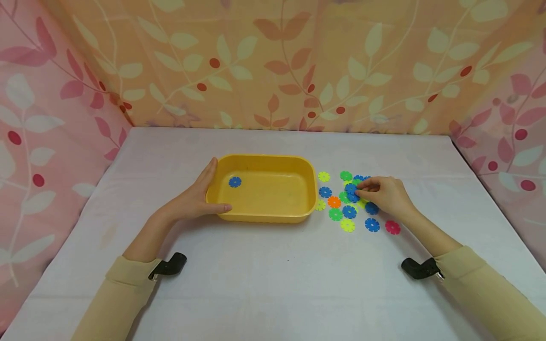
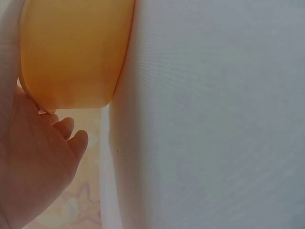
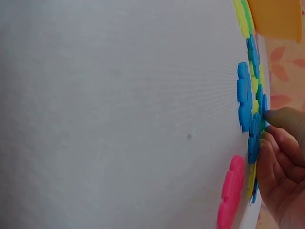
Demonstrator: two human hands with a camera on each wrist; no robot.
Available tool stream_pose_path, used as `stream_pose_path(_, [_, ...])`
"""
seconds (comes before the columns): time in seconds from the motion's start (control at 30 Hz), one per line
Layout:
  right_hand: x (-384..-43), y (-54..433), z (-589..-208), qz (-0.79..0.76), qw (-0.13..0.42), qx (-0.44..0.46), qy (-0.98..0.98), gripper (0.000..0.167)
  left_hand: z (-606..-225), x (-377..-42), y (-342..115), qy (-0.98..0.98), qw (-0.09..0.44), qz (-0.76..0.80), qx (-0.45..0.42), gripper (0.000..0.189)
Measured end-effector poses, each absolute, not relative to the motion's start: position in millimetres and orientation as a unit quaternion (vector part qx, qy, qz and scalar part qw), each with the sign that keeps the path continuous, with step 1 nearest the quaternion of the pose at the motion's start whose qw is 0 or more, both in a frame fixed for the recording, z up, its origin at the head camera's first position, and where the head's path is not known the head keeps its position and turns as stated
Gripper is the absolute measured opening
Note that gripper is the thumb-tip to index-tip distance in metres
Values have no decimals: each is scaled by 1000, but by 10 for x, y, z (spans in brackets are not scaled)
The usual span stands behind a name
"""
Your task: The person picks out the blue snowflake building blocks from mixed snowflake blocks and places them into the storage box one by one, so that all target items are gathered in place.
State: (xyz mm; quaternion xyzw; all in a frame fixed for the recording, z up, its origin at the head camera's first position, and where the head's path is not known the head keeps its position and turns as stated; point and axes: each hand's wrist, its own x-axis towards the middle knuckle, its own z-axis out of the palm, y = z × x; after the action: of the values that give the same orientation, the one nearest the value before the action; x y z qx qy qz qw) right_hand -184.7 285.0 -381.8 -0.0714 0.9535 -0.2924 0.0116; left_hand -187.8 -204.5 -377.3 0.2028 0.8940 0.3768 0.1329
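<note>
Left grip (image 1: 198,195) wide against tray (image 1: 273,195) — right grip (image 1: 387,195) narrow on blue disc (image 1: 350,189)

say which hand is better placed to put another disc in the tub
The right hand, probably: it pinches a blue disc, while the left hand holds the yellow tub by its left end.

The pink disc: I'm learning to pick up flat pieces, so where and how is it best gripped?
Probably pinch the pink disc by its notched rim, thumb and finger on opposite edges, from above and the near side: it lies flat, and the closest blue disc is to its left.
</note>
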Motion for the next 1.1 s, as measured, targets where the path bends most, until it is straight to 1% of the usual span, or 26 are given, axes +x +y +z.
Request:
stream_pose_path(0.23, [-1840, 2851, -3830, -295, -5, -64, 953, 30, -3765, -1872, -2042, 895, 133, 375, 201, 124])
stream_pose_path(0.37, [-1830, 2829, -3805, -313, -7, -53, 948, 34, -3757, -1869, -2044, 895, 134, 374, 202, 125])
stream_pose_path(0.63, [-1834, 2692, -3687, -369, 13, -12, 929, 46, -3769, -1871, -2040, 896, 130, 373, 203, 125])
stream_pose_path(0.73, [-1839, 2602, -3617, -395, 21, -15, 918, 49, -3768, -1870, -2040, 897, 129, 372, 203, 125])
stream_pose_path(0.93, [-1872, 2372, -3488, -459, 41, -48, 886, 46, -3771, -1873, -2045, 896, 128, 373, 204, 124])
stream_pose_path(1.1, [-1910, 2114, -3379, -480, 61, -63, 873, 43, -3795, -1885, -2047, 898, 127, 369, 204, 124])
